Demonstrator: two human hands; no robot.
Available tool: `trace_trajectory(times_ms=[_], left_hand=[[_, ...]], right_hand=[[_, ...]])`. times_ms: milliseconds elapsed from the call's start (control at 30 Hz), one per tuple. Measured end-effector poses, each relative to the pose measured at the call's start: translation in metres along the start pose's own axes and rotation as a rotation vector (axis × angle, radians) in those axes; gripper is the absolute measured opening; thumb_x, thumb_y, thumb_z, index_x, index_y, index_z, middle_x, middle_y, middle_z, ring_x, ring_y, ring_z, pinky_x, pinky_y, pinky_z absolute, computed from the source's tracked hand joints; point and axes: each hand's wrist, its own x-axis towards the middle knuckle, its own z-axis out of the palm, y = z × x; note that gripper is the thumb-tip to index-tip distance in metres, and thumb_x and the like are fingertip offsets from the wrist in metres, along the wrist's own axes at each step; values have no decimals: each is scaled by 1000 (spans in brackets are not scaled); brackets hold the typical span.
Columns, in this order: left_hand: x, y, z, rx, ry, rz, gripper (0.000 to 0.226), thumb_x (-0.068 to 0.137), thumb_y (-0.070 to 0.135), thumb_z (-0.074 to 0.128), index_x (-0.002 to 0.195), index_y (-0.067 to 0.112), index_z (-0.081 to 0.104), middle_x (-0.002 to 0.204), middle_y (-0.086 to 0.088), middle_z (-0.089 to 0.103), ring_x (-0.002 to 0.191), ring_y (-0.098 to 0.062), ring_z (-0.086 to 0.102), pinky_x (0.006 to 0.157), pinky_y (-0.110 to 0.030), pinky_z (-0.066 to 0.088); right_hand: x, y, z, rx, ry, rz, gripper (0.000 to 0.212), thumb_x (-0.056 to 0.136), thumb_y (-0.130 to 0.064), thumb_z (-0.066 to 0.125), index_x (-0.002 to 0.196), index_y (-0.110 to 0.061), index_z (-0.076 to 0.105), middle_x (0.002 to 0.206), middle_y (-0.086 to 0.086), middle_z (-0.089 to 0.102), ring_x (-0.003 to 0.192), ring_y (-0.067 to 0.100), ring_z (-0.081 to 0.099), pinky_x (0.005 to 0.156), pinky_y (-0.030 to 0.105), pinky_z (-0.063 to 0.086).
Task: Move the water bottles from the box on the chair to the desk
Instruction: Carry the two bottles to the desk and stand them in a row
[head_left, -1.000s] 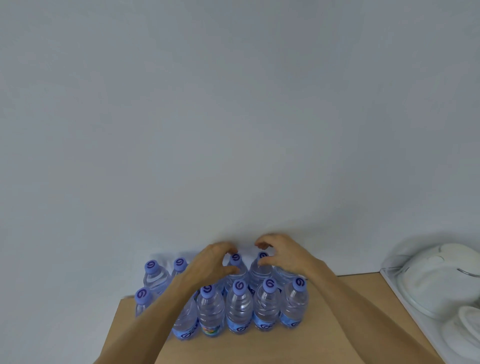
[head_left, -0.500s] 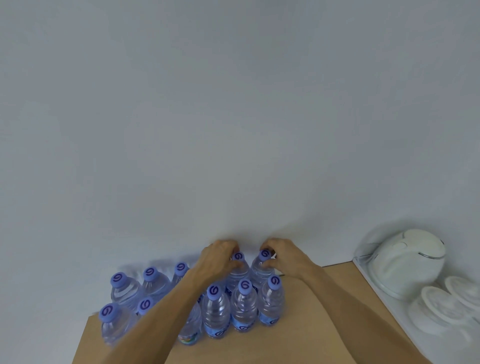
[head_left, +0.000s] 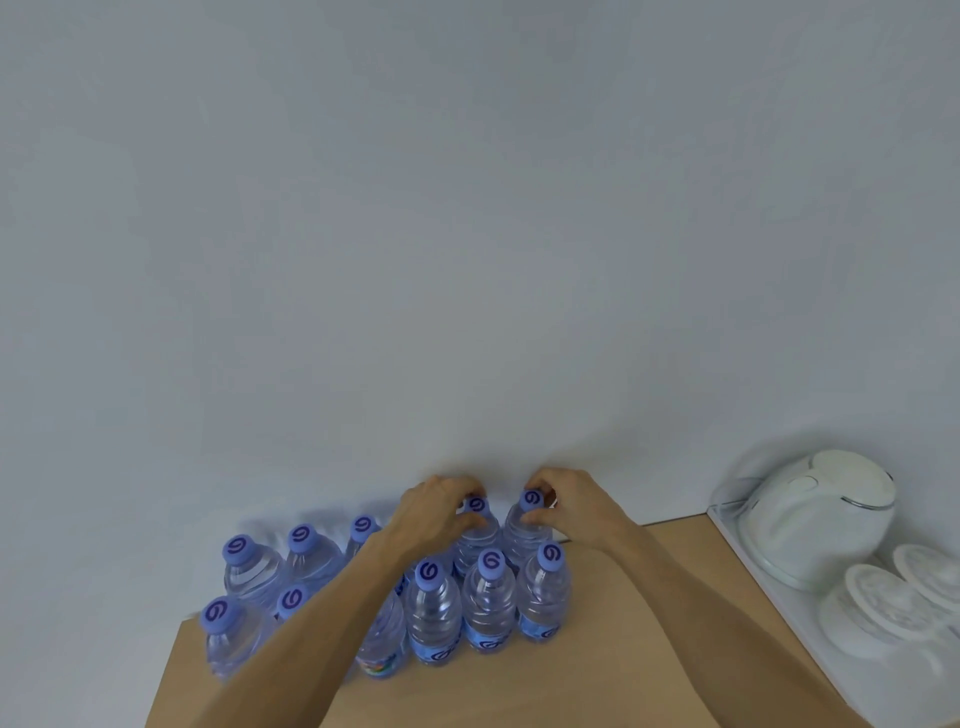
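Bottles (head_left: 488, 603) stand low centre on the desk (head_left: 623, 649), where my left hand (head_left: 434, 519) and right hand (head_left: 576, 506) pinch two back-row necks; full, heavy, slick plastic, I judge.

There is just one camera, worn on the person's head. It looks forward and down, close over the desk (head_left: 597, 675), with the wall (head_left: 467, 234) filling most of the view above.
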Motion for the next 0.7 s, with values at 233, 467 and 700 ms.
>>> trace_trajectory(times_ms=[233, 467, 700], left_hand=[[-6, 1, 3, -40, 17, -82, 47, 81, 51, 67, 119, 25, 58, 114, 5, 65, 102, -20, 61, 83, -35, 50], [-9, -2, 1, -31, 14, -64, 43, 88, 48, 61, 124, 25, 57, 121, 4, 64, 108, -20, 60, 85, -35, 49], [-49, -29, -26, -207, 142, -1, 32, 94, 30, 60, 123, 16, 60, 121, 3, 65, 110, -13, 60, 91, -20, 44]], right_hand=[[0, -7, 7, -13, 48, 79, 39, 73, -36, 83, 91, -15, 56, 91, 0, 60, 82, 20, 59, 75, 38, 52], [-3, -11, 9, -32, 64, 96, 42, 73, -41, 82, 88, -18, 51, 89, -2, 57, 78, 16, 55, 71, 36, 49], [-4, -23, 22, -173, 206, -83, 50, 81, -52, 71, 116, -19, 57, 115, -3, 56, 107, 17, 47, 92, 36, 45]])
